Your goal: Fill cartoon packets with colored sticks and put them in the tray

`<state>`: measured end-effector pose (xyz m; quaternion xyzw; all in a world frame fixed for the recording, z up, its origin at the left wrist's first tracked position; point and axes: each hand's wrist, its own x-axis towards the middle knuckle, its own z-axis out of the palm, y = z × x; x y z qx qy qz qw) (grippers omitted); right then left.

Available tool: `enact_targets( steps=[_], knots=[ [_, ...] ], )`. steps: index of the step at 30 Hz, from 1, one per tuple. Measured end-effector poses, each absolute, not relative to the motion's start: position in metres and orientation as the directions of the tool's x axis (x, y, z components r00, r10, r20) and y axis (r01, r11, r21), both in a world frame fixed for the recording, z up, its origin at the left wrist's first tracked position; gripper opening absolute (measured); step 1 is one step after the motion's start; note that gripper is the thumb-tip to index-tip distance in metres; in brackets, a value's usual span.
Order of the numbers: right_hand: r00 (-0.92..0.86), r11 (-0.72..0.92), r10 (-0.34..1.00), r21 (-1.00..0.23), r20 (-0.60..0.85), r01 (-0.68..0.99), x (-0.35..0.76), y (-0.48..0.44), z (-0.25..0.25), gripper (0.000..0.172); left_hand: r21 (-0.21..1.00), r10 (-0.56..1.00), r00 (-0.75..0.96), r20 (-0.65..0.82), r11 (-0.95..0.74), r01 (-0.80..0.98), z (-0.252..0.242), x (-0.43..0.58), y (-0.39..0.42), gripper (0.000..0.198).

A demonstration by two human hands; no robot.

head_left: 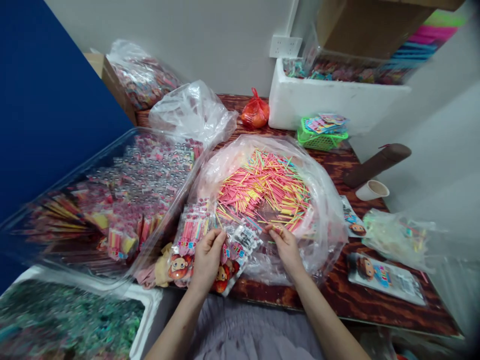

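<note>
Filled packets (195,227) lie near to far, far ends leaning right. The left hand (206,255) has its grip pinched on a yellow stick (218,220) pointing far, slightly left. A printed packet (243,243) slants far-right. Loose sticks (264,182) point variously; I cannot tell the right hand's (287,250) grip.

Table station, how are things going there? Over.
Left hand over printed packets; right hand near colored sticks; grips unclear. Sticks heaped in open plastic bag. Packets overlap bag's near-left edge.
</note>
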<state>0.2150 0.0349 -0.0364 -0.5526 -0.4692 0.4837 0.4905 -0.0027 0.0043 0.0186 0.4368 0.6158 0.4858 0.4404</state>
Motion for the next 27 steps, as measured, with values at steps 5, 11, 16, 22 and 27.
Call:
enact_targets(
  steps=[5,11,16,22,27],
  knots=[
    [0.154,-0.087,0.976,-0.921,-0.156,-0.379,0.205,0.052,-0.002,0.022,0.98,0.99,-0.134,0.054,-0.027,0.197,0.012,-0.003,0.003,0.02],
    [-0.139,-0.19,0.981,-0.793,-0.133,-0.578,0.171,0.078,0.049,0.019,0.977,0.997,0.024,0.077,-0.081,0.197,0.011,0.006,0.004,0.023],
    [-0.222,-0.254,0.964,-0.761,-0.148,-0.597,0.157,0.075,0.059,0.017,0.982,0.995,0.065,0.069,-0.08,0.174,0.013,0.009,0.005,0.024],
    [-0.16,-0.251,0.967,-0.846,-0.198,-0.47,0.161,0.052,0.057,0.02,0.993,0.999,0.031,0.011,-0.014,0.113,0.01,0.012,0.005,0.025],
    [-0.236,-0.269,0.949,-0.925,-0.207,-0.27,0.161,0.04,0.057,0.024,0.999,1.0,0.004,-0.022,0.022,0.044,0.013,0.014,0.005,0.024]
  ],
)
